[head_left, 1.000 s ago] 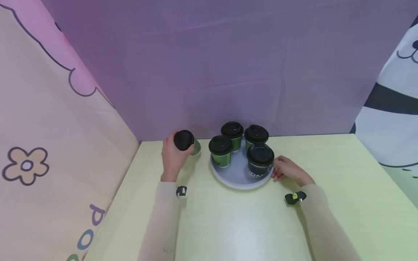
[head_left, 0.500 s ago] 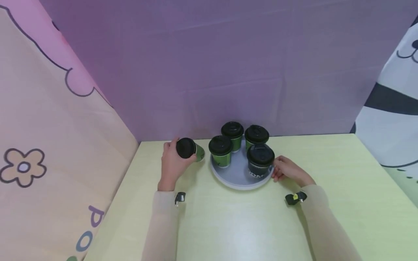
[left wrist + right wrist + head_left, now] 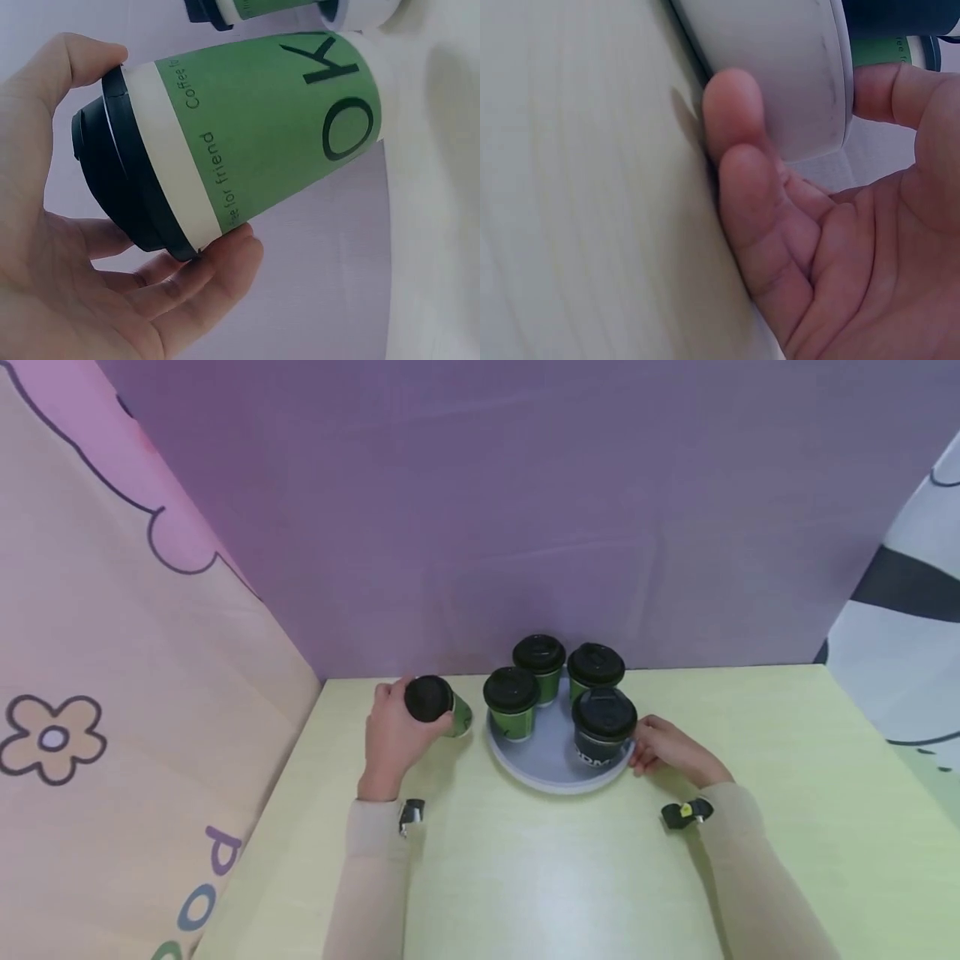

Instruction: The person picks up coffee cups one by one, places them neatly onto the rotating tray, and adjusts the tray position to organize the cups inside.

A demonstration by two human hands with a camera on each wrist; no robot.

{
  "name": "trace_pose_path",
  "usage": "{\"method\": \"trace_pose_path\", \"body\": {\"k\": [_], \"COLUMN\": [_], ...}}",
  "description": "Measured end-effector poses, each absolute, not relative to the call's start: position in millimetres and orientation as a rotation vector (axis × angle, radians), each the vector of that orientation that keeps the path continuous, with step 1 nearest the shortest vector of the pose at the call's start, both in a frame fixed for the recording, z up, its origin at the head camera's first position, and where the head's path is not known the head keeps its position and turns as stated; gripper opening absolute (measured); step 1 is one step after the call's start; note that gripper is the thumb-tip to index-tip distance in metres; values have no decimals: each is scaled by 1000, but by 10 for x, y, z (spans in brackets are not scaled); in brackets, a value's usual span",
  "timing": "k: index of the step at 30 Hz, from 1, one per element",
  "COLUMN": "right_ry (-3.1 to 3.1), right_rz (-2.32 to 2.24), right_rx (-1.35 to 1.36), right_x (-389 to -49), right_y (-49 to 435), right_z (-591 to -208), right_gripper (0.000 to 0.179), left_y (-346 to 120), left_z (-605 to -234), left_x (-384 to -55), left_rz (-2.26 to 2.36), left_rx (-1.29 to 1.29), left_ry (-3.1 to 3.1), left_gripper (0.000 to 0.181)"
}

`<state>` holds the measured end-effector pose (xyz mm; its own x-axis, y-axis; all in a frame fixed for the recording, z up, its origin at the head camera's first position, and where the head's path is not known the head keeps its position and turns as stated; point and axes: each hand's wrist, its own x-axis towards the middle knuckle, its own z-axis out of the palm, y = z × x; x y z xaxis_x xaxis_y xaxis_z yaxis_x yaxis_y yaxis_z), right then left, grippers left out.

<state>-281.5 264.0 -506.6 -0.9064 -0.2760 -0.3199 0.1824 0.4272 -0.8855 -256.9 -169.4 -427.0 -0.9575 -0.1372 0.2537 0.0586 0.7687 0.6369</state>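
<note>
My left hand [image 3: 393, 739] grips a green paper coffee cup [image 3: 255, 120] around its black lid, with the thumb on one side and the fingers on the other. The cup tilts a little, its base close to the table, just left of a round grey-white tray [image 3: 555, 778]. With my right hand [image 3: 673, 752] I hold the tray's right edge. In the right wrist view the thumb [image 3: 889, 94] lies at the rim and the other fingers touch the side wall near the table. A dark lidded cup [image 3: 602, 727] stands on the tray beside that hand.
Also on the tray are a green cup [image 3: 513, 706] at the left, another green cup [image 3: 542, 664] at the back and a third green cup [image 3: 596, 668] at the back right, all with black lids. A purple backdrop [image 3: 480, 527] rises behind the pale table [image 3: 525, 877].
My left hand has brought the cup slightly nearer to me and to the right, then kept almost still. The right hand stays at the tray's edge. The head view has shifted slightly.
</note>
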Motion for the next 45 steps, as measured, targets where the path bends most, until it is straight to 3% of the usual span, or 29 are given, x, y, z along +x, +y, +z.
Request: {"method": "trace_pose_path", "body": {"k": [20,33,45], "right_ry": [2227,2179,2205], "right_rz": [-1476,-1560,-1633], "right_rx": [-105,-61,-34], "right_x": [-2768,-2832,-2812], "right_y": [2639,2681,2642], "right_z": [-5044,-5107,-5143], "right_gripper": [28,58,38], "left_y": [-1672,-1497,-1223], "left_z": [-4106,-4014,-4035], "left_x": [-2450,-2319,-2255], "left_rz": [-1002,-1031,-1084], "left_rx": [-241,-447,-599], "left_ry": [-2653,-2692,-2630], "left_gripper": [80,83,82]}}
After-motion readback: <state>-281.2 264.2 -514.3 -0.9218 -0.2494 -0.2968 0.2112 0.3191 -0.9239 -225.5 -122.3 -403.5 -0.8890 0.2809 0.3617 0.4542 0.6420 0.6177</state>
